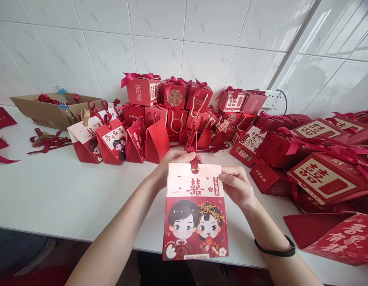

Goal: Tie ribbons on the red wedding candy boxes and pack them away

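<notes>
A red and white box (196,222) with two cartoon figures and a large red character faces me, upright near the table's front edge. A dark red strap (194,163) runs through its top. My left hand (179,159) is closed on the strap and the box's upper left, its fingers partly hidden behind. My right hand (236,184) pinches the upper right edge of the box between thumb and fingers. Behind my left hand stand several similar red boxes, the nearest a plain red one (157,139).
Stacked red ribboned boxes (175,95) line the tiled wall. More boxes (327,178) crowd the right side. At the left are an open cardboard box (47,113) and loose straps (49,142) on the white table (82,198). A power strip (272,99) sits by the wall.
</notes>
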`<state>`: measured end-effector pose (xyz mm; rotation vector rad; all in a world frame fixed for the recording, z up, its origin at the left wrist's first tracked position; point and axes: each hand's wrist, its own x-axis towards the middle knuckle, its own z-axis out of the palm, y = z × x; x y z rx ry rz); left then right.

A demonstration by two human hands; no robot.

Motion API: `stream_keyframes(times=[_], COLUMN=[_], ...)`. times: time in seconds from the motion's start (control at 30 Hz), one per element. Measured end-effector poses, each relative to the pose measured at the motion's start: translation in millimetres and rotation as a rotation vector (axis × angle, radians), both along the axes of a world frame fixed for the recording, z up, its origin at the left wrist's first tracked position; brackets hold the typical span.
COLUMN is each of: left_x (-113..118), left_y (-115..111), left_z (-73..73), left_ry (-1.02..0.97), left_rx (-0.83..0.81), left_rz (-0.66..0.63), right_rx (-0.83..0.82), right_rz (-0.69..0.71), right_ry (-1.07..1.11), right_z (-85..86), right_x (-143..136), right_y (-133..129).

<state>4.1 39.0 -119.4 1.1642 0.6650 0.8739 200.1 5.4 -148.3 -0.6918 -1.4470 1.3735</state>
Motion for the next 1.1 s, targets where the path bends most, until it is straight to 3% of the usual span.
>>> stream_keyframes(times=[0.73,0.97,1.1], left_x=[-0.1,3.0,5.0], left_y=[0.0,1.0,0.6], left_z=[-0.3,1.2,2.0], left_ry=[-0.024,-0.047,-0.018], left_rx=[0.01,-0.018,-0.061], left_rz=[-0.02,0.041,0.117], right_rx=[0.005,-0.165,-0.249], right_rz=[0.026,0.0,-0.103], right_ry=[0.043,0.115,0.04], right_z=[-1.1,5.3,12.0], right_x=[1.5,-6.6,-10.8], right_y=[-0.5,-0.5,0.2])
